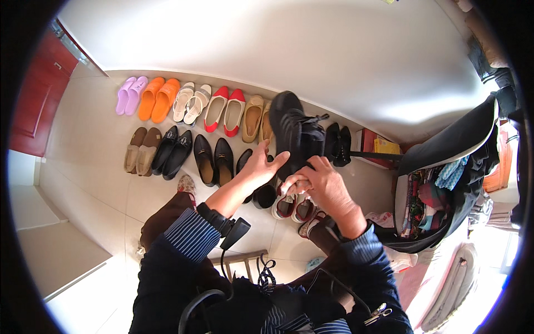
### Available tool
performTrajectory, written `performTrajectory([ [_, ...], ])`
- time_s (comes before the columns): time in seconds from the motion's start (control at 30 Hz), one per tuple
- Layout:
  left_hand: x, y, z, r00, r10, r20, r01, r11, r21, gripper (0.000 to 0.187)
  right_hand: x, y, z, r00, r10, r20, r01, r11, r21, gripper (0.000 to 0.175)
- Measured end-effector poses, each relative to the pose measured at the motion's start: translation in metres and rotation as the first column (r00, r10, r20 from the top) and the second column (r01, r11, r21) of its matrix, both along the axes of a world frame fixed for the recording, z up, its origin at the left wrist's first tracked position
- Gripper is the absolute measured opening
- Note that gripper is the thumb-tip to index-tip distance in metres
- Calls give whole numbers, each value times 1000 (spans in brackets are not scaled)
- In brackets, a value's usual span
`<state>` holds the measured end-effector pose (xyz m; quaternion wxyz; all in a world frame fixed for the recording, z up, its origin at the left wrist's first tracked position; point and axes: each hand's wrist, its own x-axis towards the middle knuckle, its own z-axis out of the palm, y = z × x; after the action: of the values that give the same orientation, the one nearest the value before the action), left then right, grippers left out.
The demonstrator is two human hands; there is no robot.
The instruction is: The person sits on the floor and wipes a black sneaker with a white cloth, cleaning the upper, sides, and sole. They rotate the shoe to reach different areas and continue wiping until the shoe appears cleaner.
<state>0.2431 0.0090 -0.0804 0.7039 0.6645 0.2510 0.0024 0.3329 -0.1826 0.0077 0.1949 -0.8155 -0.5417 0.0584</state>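
Observation:
A black lace-up sneaker [287,125] is raised above the rows of shoes, its toe towards the wall. My right hand [327,183] grips it at the heel, fingers curled by the ankle opening. Something pale and crumpled shows at those fingers; whether it is cloth or tissue I cannot tell. My left hand [263,165] is beside the sneaker's left edge, thumb and fingers spread, holding nothing. Below the hands stand white sneakers with dark red lining [294,207] and a black shoe [265,196]. Tan flats [253,119] are partly covered by the raised sneaker.
Along the wall are purple slippers [131,96], orange slippers [159,99], white sandals [192,103] and red-and-white flats [225,110]. Nearer me are fur-lined shoes [142,152] and black loafers [172,152]. An opened black bag of clothes [434,200] stands right, near a red box [369,140].

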Motion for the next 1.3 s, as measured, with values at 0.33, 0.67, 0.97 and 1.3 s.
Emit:
performTrajectory([
  [0.33, -8, 14, 16, 956, 292, -13, -282, 912, -297, 85, -31, 37, 13, 991, 80, -106, -66, 989, 135, 29],
  [0.67, -20, 30, 36, 991, 136, 3, -136, 988, -69, 89, 36, 2, 41, 616, -258, -744, 463, 883, 78, 21],
  [0.97, -27, 28, 63, 960, -222, 173, 258, 940, -222, 96, 70, -25, 25, 325, -166, -931, 572, 819, 53, 26],
  [1.3, -27, 22, 75, 845, -510, 163, 535, 817, -216, 94, 83, -49, 16, 150, 171, -974, 652, 723, 228, 35],
])
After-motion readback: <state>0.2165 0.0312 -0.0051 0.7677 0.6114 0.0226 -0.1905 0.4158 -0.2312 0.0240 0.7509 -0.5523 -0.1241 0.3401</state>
